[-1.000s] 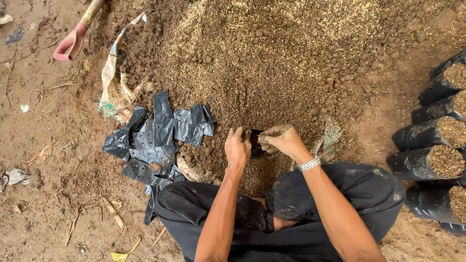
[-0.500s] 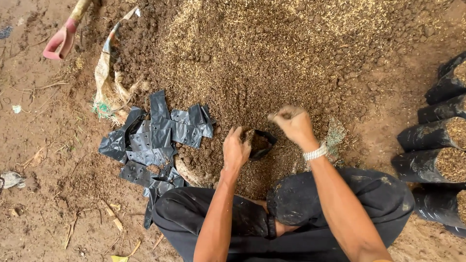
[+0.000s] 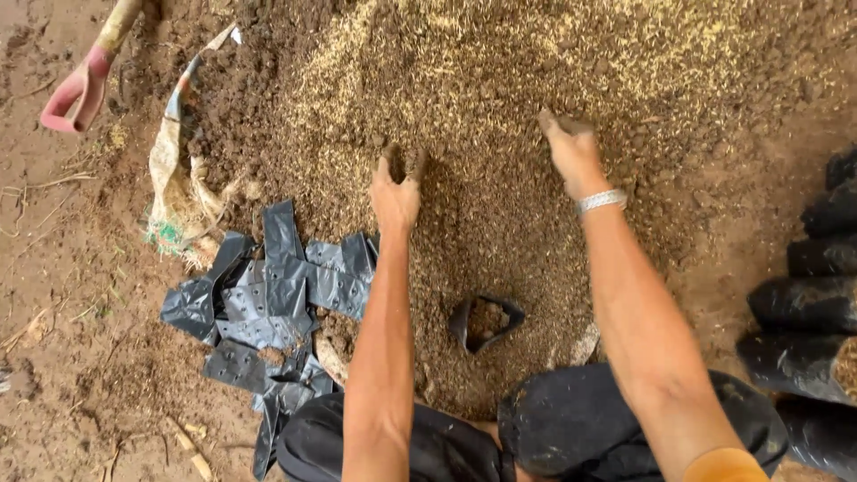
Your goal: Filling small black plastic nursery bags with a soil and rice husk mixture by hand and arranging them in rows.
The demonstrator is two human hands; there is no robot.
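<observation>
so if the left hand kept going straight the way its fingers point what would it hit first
The left hand points up the frame with its fingertips already in the heap of soil and husk mix; going on, it would likely just push deeper into that heap.

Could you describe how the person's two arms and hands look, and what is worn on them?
Both forearms are bare, without gloves. The left hand has soil on its fingers. The right hand is also dirty with soil, and a silver metal-link watch band sits on its wrist. An orange sleeve edge shows on the right upper arm. The left arm shows no sleeve.
</observation>
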